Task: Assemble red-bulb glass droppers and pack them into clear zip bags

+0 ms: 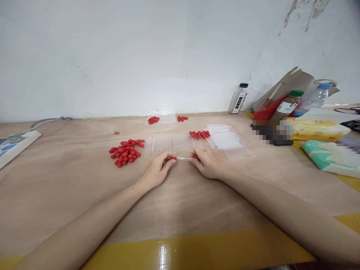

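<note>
My left hand (161,168) pinches a red rubber bulb (174,158), most of it hidden by the fingers. Closed on a clear glass dropper tube (182,159) is my right hand (204,163); the tube's left end meets the bulb's mouth between both hands. To the left of my left hand lies a pile of red rubber bulbs (125,153). A row of clear tubes (161,144) stretches behind my hands. At its right end, several droppers with red bulbs fitted (199,134) lie side by side, some touching clear plastic bags (226,138).
Farther back are a plastic bag with red bulbs (153,120) and a small red bulb group (182,118). A power strip (21,146) sits at left. Bottles (239,99), a beige bag (292,84) and tissue packs (332,157) crowd the right. Yellow tape (197,247) lines the front edge.
</note>
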`<state>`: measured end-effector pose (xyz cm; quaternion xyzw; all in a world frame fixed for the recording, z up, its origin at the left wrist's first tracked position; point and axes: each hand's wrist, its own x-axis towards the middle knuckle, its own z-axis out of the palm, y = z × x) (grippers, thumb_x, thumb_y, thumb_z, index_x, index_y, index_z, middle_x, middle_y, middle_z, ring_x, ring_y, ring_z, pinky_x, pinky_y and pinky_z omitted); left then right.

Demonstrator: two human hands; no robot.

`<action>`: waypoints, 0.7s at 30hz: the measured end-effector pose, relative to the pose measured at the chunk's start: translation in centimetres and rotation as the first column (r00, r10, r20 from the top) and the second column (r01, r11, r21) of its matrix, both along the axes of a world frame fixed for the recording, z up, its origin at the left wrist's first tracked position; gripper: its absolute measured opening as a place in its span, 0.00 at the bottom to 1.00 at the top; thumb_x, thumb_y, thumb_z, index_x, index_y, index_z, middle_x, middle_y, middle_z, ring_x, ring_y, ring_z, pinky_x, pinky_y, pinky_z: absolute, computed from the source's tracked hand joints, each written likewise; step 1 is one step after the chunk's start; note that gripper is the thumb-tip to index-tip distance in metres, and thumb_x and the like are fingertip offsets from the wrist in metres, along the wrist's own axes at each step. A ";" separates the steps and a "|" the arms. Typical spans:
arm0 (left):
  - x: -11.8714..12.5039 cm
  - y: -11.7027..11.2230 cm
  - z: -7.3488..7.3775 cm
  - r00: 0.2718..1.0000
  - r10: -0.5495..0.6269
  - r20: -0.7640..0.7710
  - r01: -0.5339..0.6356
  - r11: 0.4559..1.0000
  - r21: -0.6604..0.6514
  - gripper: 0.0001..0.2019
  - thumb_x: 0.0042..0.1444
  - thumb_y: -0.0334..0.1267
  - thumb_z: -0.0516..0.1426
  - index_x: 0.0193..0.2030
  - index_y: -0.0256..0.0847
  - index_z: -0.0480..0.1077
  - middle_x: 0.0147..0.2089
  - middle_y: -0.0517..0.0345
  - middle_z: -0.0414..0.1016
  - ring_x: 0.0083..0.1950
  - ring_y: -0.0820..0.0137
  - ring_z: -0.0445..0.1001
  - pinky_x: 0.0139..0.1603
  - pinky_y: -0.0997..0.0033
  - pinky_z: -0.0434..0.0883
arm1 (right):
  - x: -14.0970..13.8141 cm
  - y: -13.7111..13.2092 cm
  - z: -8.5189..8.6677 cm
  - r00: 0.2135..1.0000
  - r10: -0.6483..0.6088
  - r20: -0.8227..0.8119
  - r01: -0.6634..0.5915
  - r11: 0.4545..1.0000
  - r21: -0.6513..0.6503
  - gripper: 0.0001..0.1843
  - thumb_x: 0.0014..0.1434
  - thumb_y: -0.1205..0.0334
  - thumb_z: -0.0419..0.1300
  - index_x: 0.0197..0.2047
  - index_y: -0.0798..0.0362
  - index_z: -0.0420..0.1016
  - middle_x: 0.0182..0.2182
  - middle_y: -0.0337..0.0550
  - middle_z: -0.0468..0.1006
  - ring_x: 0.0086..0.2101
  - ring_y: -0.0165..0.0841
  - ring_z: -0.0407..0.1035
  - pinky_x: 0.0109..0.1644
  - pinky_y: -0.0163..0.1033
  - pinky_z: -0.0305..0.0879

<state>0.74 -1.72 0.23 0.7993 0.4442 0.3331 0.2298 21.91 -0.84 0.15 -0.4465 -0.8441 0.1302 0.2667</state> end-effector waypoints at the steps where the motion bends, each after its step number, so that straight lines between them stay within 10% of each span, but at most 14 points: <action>1: 0.0 0.0 0.0 1.000 -0.005 0.011 0.005 1.000 -0.006 0.08 0.58 0.40 0.49 0.38 0.40 0.65 0.33 0.61 0.70 0.32 0.73 0.67 0.33 0.73 0.64 | 0.0 0.0 -0.1 1.000 0.008 -0.009 -0.009 1.000 -0.002 0.07 0.60 0.59 0.48 0.33 0.52 0.63 0.28 0.39 0.72 0.30 0.30 0.65 0.39 0.38 0.56; 21: -0.2 -0.6 0.2 0.995 -0.068 -0.067 0.068 0.998 -0.012 0.11 0.58 0.42 0.50 0.39 0.42 0.71 0.36 0.60 0.76 0.36 0.71 0.72 0.38 0.73 0.68 | 0.4 0.1 0.1 0.991 0.112 -0.069 -0.115 0.992 -0.049 0.10 0.59 0.60 0.50 0.33 0.52 0.71 0.30 0.37 0.75 0.31 0.27 0.66 0.40 0.35 0.55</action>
